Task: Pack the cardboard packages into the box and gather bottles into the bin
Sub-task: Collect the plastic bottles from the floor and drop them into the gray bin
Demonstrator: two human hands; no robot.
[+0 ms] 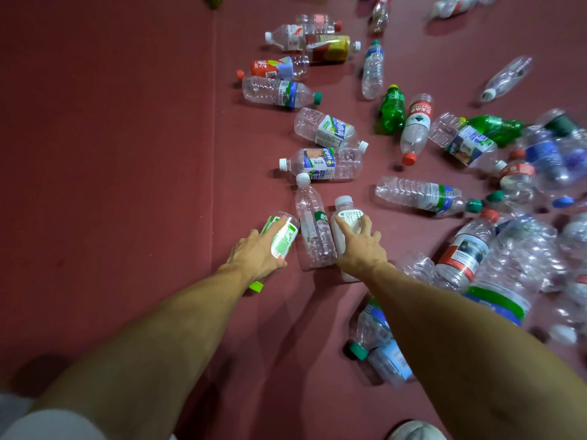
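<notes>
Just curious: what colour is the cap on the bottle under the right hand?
White cap, clearest in the head view.

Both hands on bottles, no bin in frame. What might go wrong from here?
1. The clear bottle lies tight between the green-label bottle under the left hand and the white bottle under the right hand; lifting either may set it rolling.
2. The right forearm crosses above a blue-label bottle; pulling back low could knock it.
</notes>
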